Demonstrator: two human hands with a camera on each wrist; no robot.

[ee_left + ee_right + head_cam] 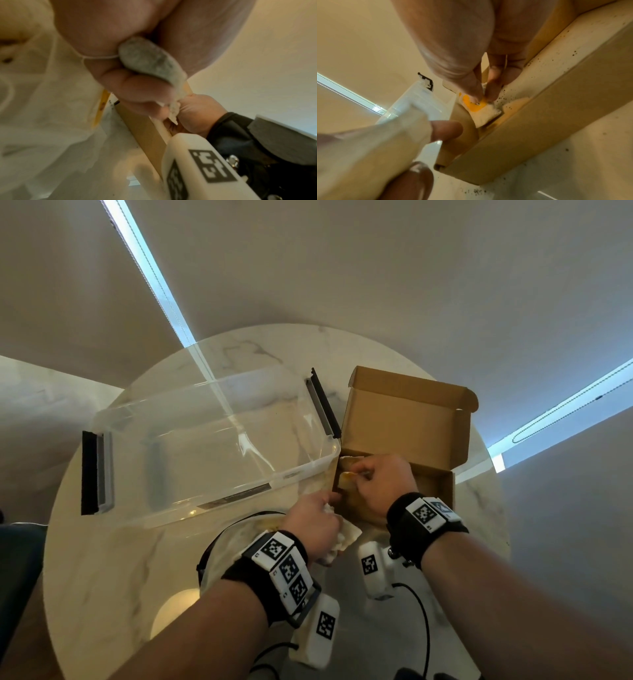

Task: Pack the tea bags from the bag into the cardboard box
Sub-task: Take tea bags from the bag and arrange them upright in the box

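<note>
The open cardboard box point(404, 419) stands at the right of the table, lid upright. My right hand point(364, 474) reaches into its left end, thumb and finger pinching a tea bag point(486, 116) by its yellow tag point(475, 106) against the box's inner wall point(530, 129). My left hand point(318, 517) hovers just outside the box's near left corner, its fingers curled round a greyish tea bag point(145, 60) whose white string point(99, 56) crosses the fingers. The clear plastic bag point(233, 546) lies under and behind that hand; its contents are blurred.
A large clear plastic bin point(212, 440) with black handles fills the left of the round marble table point(102, 559) and touches the box's left side. Cables point(423, 621) trail across the table's near edge. Dark tea crumbs speckle the box rim point(565, 44).
</note>
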